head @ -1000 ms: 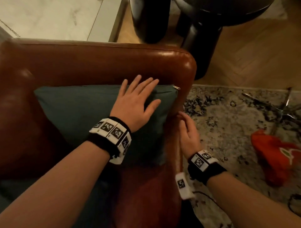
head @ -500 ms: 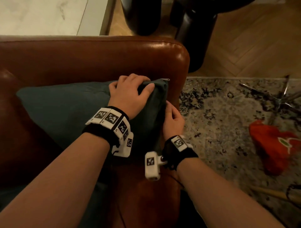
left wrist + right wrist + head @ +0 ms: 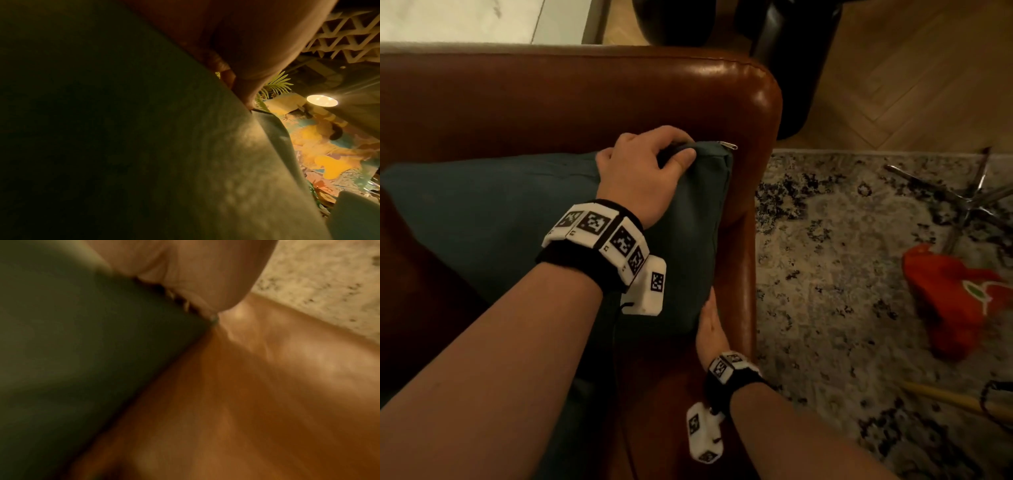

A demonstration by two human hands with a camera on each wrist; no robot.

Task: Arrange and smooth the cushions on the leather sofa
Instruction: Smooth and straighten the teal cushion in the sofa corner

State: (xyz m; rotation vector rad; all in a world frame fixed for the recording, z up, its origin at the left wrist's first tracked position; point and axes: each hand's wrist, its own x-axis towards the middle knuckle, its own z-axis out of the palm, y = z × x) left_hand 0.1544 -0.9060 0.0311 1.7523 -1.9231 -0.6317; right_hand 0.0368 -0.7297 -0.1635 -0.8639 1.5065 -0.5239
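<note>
Things lying around the room

A speckled rug (image 3: 842, 274) is covering the floor, and a red cloth thing (image 3: 955, 298) is lying on it. Shiny metal legs (image 3: 969, 198) are sticking out near the red thing. A big black thing (image 3: 774, 51) is standing on the wooden floor (image 3: 911, 85). A round lamp (image 3: 322, 100) is glowing beside a bright painted picture (image 3: 329, 154).

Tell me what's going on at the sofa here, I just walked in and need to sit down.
A person is arranging a teal cushion against the arm of the brown leather sofa. Their left hand grips the cushion's top edge near the zipper corner. Their right hand is tucked between the cushion's lower side and the sofa arm; its fingers are hidden. The cushion leans in the corner, not yet smoothed.
</note>
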